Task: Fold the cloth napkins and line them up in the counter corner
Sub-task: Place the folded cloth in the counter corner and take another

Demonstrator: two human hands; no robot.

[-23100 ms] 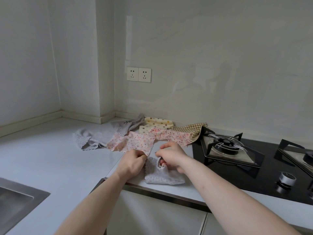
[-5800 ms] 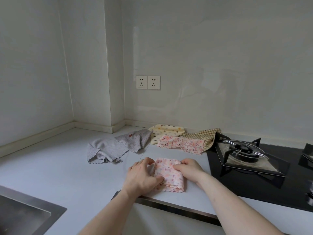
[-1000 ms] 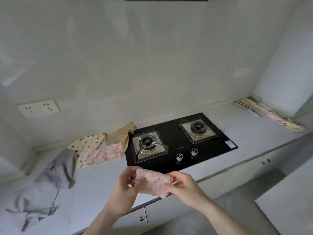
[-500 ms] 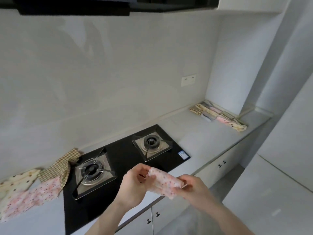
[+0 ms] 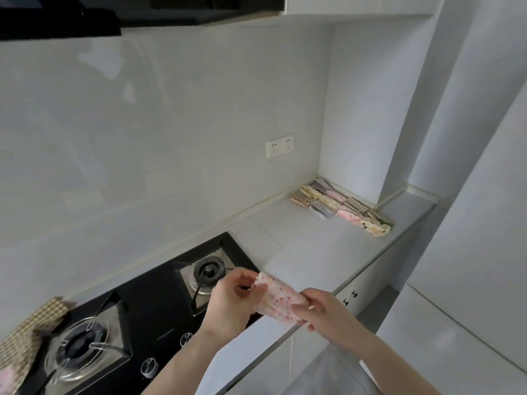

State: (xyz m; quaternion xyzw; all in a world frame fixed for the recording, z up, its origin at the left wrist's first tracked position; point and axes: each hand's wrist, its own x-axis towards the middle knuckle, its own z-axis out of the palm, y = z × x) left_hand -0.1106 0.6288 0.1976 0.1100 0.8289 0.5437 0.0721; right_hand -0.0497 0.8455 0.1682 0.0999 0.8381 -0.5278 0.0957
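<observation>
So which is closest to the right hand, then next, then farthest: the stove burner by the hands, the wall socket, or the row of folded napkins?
From the right hand:
1. Stove burner, just left of the hands.
2. Row of folded napkins, in the far corner.
3. Wall socket, up on the wall.

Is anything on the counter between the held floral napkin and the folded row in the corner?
Nothing visible: both hands hold the floral napkin, and bare counter runs to the folded row.

Grey counter [image 5: 328, 246] — black hob [image 5: 148, 303], folded napkins [image 5: 339, 205] cornered, checked cloth [image 5: 31, 332]
</observation>
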